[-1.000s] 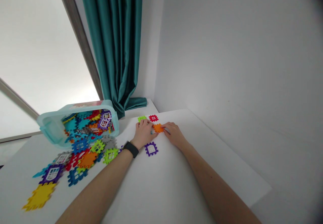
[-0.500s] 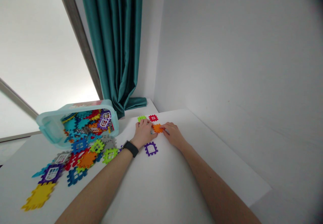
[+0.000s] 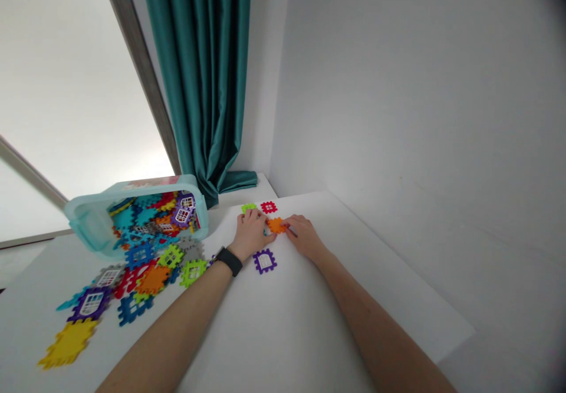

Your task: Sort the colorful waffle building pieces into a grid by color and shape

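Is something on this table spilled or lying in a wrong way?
Yes. The teal plastic box lies tipped on its side at the left of the table, and colourful toothed tiles spill from it in a loose heap. Nothing looks broken.

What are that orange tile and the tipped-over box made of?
Orange tile: looks like moulded plastic, one even bright colour, matte, with notched edges. Box: seemingly translucent plastic, pale teal, slightly glossy; the coloured tiles inside show through its wall.
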The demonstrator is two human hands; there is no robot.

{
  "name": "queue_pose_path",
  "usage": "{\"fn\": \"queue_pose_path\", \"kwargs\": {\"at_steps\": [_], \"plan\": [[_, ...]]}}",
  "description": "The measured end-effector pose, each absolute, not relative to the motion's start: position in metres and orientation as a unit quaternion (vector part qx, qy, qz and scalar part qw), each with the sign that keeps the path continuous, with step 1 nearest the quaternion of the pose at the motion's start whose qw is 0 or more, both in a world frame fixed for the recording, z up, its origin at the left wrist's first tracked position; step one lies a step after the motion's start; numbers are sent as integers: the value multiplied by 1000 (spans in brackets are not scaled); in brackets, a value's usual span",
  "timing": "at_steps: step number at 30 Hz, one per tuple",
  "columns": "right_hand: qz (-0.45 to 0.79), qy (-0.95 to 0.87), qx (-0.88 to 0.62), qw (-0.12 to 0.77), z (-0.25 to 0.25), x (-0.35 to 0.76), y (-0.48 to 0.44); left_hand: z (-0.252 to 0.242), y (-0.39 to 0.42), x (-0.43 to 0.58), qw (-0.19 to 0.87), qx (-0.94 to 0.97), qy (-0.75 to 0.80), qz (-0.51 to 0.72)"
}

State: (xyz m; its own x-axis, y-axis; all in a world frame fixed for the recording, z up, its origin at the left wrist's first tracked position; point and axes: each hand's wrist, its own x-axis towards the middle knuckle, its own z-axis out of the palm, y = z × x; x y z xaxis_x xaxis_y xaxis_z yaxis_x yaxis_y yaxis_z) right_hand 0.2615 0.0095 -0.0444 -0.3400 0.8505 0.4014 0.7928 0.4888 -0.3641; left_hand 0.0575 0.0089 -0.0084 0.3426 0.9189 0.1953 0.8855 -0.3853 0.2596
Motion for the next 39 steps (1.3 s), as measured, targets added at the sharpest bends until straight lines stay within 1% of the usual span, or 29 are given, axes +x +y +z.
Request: {"fn": "queue_pose_path", "kwargs": {"at_steps": [7, 15, 21, 24, 29, 32, 39], "plan": [[69, -814, -496, 294, -46, 262, 11, -7, 8, 56, 57, 816, 554, 157], [99, -783, -495, 364, -45, 276, 7, -4, 3, 52, 48, 820, 543, 173], [114, -773, -479, 399, -33, 267, -7, 20, -14, 41, 38, 831, 530, 163], [119, -783, -455, 406, -24, 254, -15, 35, -26, 22, 40, 850, 499, 165], [117, -818, -404, 392, -6, 221, -29, 54, -48, -33, 12, 872, 455, 180], [110, -840, -377, 375, 2, 194, -36, 60, -63, -72, -6, 868, 469, 160], [116, -892, -311, 306, 16, 114, -48, 60, -102, -153, -29, 848, 515, 126]]}}
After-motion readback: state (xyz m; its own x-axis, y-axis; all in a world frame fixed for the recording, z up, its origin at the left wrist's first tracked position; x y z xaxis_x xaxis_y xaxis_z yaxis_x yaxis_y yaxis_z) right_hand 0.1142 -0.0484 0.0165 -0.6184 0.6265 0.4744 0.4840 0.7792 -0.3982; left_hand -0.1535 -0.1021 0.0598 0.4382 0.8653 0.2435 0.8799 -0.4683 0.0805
